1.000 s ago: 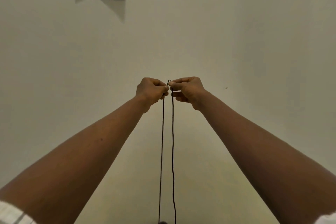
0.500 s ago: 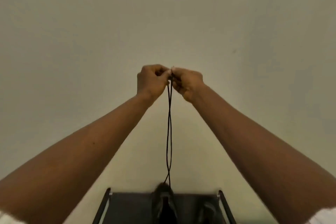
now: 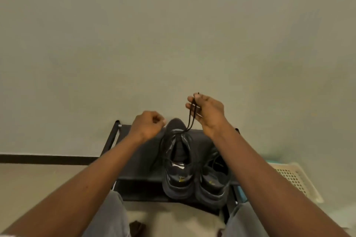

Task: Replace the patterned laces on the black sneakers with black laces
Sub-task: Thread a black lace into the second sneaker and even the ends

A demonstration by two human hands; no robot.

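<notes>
- A black rack (image 3: 138,163) against the wall carries two sneakers, heels toward the person.
- The nearer sneaker (image 3: 176,179) sits below and between the hands.
- The right hand (image 3: 208,111), raised above the toe, pinches both strands of the black lace (image 3: 190,119), which runs down to the sneaker's front.
- The left hand (image 3: 147,124), just left of the toe, is curled, with nothing visible in it, apart from the lace.

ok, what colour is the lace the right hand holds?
Plain black lace, no pattern; head view shows it.
</notes>
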